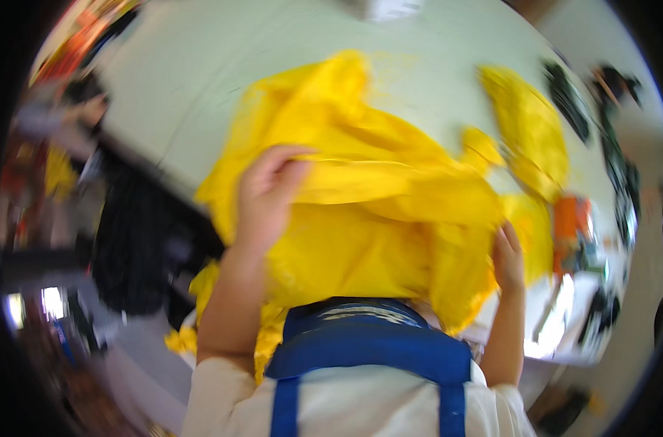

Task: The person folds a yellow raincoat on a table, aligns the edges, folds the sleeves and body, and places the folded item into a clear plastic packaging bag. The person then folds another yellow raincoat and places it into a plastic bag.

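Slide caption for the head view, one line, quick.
Left hand and right hand handling rumpled yellow material at a pale table, in front of a blue apron.

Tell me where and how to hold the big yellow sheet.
I'd pinch the yellow sheet by the raised strip across its upper middle, coming from the near side. Its upper edge looks free from the left hand rightward, offering a thin layer. The right hand could steady the right side. The rest looks slack, so a mid-sheet grip would probably bunch it.
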